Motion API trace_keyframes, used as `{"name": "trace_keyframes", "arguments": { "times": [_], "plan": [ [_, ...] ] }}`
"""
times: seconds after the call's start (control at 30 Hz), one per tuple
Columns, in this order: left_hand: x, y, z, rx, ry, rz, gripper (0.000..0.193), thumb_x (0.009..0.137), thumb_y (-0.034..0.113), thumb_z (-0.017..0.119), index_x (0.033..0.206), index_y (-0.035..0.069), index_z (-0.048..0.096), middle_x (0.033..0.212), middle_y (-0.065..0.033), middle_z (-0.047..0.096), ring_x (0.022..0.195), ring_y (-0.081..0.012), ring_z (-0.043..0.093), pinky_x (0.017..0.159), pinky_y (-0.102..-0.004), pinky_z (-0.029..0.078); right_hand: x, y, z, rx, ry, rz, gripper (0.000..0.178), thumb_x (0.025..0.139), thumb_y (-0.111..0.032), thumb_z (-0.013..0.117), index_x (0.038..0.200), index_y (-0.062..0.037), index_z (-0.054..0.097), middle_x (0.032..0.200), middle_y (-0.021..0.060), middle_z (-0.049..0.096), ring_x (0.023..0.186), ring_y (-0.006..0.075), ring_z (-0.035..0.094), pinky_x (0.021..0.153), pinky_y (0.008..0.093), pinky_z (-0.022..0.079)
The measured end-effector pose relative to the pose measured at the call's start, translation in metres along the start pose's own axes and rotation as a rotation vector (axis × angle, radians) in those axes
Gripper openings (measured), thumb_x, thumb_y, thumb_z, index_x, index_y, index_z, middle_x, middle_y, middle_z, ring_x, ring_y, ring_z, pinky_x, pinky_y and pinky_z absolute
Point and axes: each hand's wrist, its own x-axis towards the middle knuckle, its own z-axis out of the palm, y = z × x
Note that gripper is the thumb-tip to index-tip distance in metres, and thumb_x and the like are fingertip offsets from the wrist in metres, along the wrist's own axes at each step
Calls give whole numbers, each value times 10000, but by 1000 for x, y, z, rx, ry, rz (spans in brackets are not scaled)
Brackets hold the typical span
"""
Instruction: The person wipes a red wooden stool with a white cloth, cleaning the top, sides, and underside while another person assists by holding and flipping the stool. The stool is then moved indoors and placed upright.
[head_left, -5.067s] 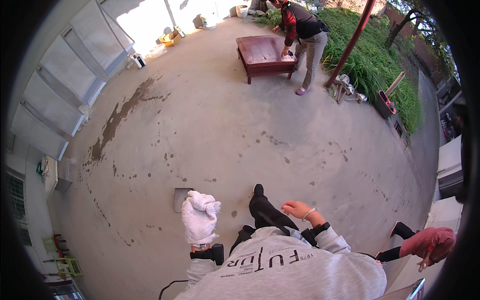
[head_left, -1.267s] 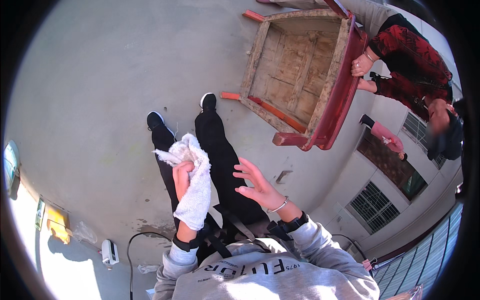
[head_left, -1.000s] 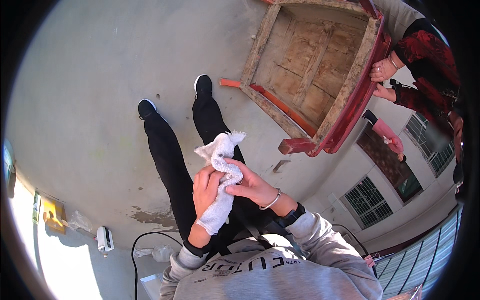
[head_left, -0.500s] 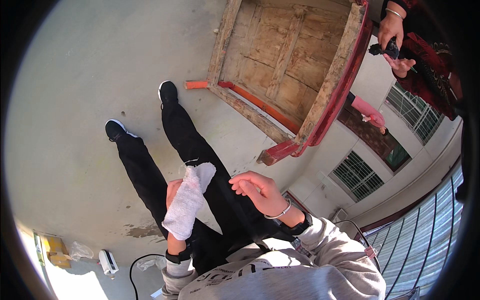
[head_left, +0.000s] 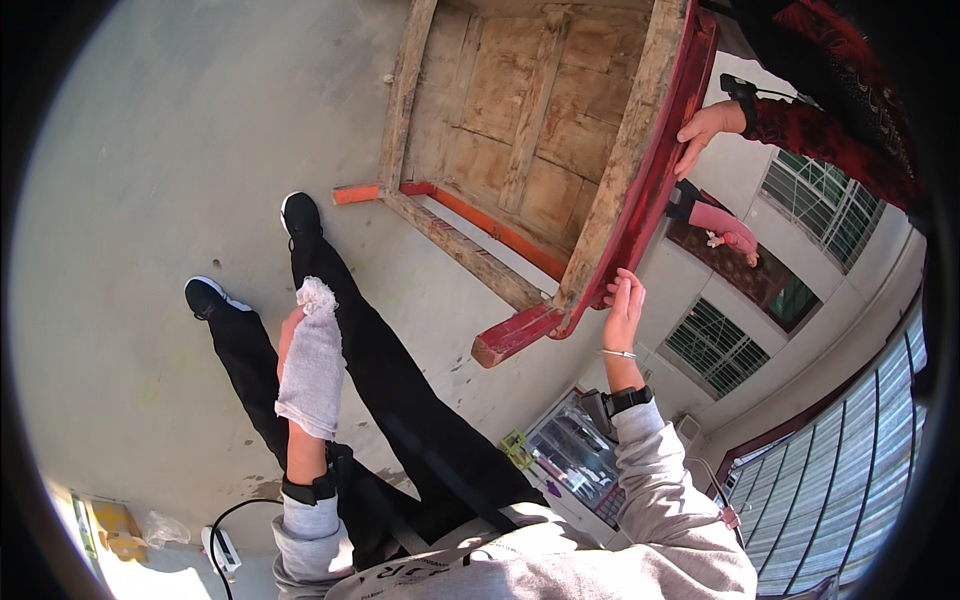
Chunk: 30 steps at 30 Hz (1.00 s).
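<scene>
A whitish cloth (head_left: 312,375) covers most of my left hand (head_left: 290,335), whose fingers are partly visible curled at its side. A wooden table (head_left: 530,110) stands on its side, showing its bare brown underside and worn frame. My right hand (head_left: 622,305) is at the table's red edge (head_left: 640,220), near the lower corner. Its fingers are stretched out and appear to touch the edge; the thumb is hard to make out. Farther up the same edge rests another person's hand (head_left: 708,130), from a dark red patterned sleeve.
A red table leg (head_left: 515,335) juts toward my legs. Another person in pink (head_left: 735,232) is in the background by a doorway. A cardboard box (head_left: 118,530) and a white device (head_left: 220,548) with a black cable lie at lower left. Metal bars (head_left: 830,480) line the right.
My right hand has moved up and right to the table's edge. My left hand has shifted left with the cloth. The other person's hand has come down to the table.
</scene>
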Motion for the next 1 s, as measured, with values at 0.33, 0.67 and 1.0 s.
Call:
{"name": "trace_keyframes", "arguments": {
  "times": [0.33,0.67,1.0],
  "plan": [
    [138,118,267,957,-316,1383,351,948,123,480,1291,55,509,1243,-99,583,1104,-209,562,1013,-298,411,-20,-1,57,-80,116,-248,417,1045,-304,280,1231,33,443,1151,155,499,1076,257,470,983,345,348],
    [115,35,200,1221,-990,490,174,756,104,654,900,164,730,986,-63,653,967,-269,626,841,-369,506,-25,-3,52,94,9,-162,348,1004,-199,315,1203,63,428,1184,177,460,1104,292,447,1004,382,321],
    [190,152,257,438,-160,765,389,955,105,485,1342,97,529,1201,-102,629,1073,-202,589,931,-317,452,-22,-5,52,121,-50,-195,342,1036,-262,280,1199,9,412,1164,110,448,1063,206,427,985,336,319]
  ]
}}
